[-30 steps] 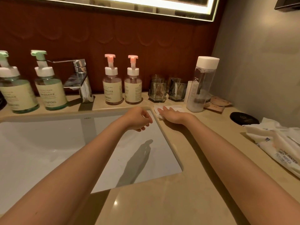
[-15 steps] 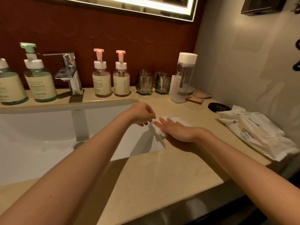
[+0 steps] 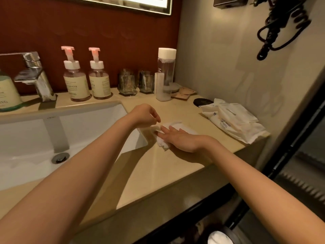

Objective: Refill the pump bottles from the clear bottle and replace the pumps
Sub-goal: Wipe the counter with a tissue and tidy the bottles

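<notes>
Now the right hand (image 3: 177,140) lies flat, fingers straight, pressing a white wipe (image 3: 189,131) onto the worktop (image 3: 158,173). The left hand (image 3: 145,114) hovers curled at the wipe's edge; whether it pinches it I cannot tell. The clear bottle (image 3: 165,74) stands capped at the back, right of two pink pump bottles (image 3: 76,81) (image 3: 99,80) with their pumps on.

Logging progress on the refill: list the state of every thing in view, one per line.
Left pump bottle: upright, pump on.
Right pump bottle: upright, pump on.
Clear bottle: upright, capped.
Faucet: no water running.
White wipe: spread flat on counter.
Right hand: flat on the wipe.
Left hand: curled at the wipe's edge, grip unclear.
</notes>
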The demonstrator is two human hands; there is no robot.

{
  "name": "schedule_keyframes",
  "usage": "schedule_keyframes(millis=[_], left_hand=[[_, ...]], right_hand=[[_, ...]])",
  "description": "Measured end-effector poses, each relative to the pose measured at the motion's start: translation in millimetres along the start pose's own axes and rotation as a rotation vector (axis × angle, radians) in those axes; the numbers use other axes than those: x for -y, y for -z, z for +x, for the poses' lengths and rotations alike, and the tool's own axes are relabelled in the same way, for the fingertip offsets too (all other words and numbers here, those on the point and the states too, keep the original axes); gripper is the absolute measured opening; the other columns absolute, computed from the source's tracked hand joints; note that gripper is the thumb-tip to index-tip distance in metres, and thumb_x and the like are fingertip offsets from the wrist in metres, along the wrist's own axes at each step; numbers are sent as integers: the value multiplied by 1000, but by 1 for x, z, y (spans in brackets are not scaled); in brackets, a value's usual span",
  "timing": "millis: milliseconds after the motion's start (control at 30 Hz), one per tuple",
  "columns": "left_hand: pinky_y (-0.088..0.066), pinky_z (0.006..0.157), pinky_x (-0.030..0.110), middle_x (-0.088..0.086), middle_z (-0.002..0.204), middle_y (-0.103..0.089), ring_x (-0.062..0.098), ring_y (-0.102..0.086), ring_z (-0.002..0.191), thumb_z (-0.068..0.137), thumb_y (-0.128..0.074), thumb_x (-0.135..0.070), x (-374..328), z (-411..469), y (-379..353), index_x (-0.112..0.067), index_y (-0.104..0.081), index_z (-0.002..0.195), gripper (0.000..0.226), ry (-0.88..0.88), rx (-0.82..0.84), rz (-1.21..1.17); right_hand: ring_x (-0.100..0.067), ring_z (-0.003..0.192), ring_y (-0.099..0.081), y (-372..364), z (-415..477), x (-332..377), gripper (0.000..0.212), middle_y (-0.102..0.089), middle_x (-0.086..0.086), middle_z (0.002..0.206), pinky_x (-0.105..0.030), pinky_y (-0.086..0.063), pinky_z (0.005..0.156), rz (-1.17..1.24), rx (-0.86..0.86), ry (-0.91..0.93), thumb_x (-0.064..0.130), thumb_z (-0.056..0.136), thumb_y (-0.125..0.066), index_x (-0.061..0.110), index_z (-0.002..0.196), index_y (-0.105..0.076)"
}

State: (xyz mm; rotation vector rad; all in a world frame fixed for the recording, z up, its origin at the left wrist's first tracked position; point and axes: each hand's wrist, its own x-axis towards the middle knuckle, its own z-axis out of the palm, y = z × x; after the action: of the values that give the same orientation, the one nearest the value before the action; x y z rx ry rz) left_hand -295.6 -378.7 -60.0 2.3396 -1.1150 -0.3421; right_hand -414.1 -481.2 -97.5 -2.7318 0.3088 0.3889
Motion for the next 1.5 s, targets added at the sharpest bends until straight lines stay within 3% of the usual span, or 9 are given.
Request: schedule_keyframes(millis=[200,367,567,967,1200,1500], left_hand=[[-42,89,27,7,124,-59,20,-54,110,89,-50,-5,-17,15,-26,-11,-60,121,34,-4,-39,17],[-42,96,31,8,130,-56,23,-51,118,86,-50,0,-20,24,-32,-11,-54,129,45,8,-45,26],[-39,100,31,8,136,-51,23,-47,124,87,-45,2,-25,27,-33,-10,-50,133,48,15,-49,3],[-30,106,28,5,142,-45,19,-39,132,91,-41,0,-53,-16,-34,-12,-47,135,46,-144,111,150],[-37,100,27,6,136,-51,18,-46,123,89,-41,0,-70,-57,-54,-15,-48,135,49,-271,200,176],[-43,99,37,7,126,-59,21,-53,114,89,-41,-4,-49,-100,-55,-18,-49,134,48,-285,193,164]], right_hand=[[-27,145,7,33,25,-29,54,6,-1,159,-49,3,114,87,-73,-227,50,99,-9,32,150,2],[-25,145,6,51,59,-45,48,5,-1,159,-46,3,115,24,-114,-220,36,103,-8,29,150,0],[-25,146,6,55,74,-46,53,4,-1,159,-49,1,115,12,-116,-264,45,102,-9,28,150,2],[-27,145,7,13,-30,-57,50,8,-2,158,-47,-1,117,-215,-73,-89,29,103,-16,29,150,1],[-21,145,9,-9,-75,-53,49,9,0,158,-44,-1,118,-181,-90,-49,16,101,-20,23,150,-14],[-19,144,15,-35,-99,-24,52,16,1,157,-42,2,118,-266,-85,19,15,102,-17,27,151,-5]])
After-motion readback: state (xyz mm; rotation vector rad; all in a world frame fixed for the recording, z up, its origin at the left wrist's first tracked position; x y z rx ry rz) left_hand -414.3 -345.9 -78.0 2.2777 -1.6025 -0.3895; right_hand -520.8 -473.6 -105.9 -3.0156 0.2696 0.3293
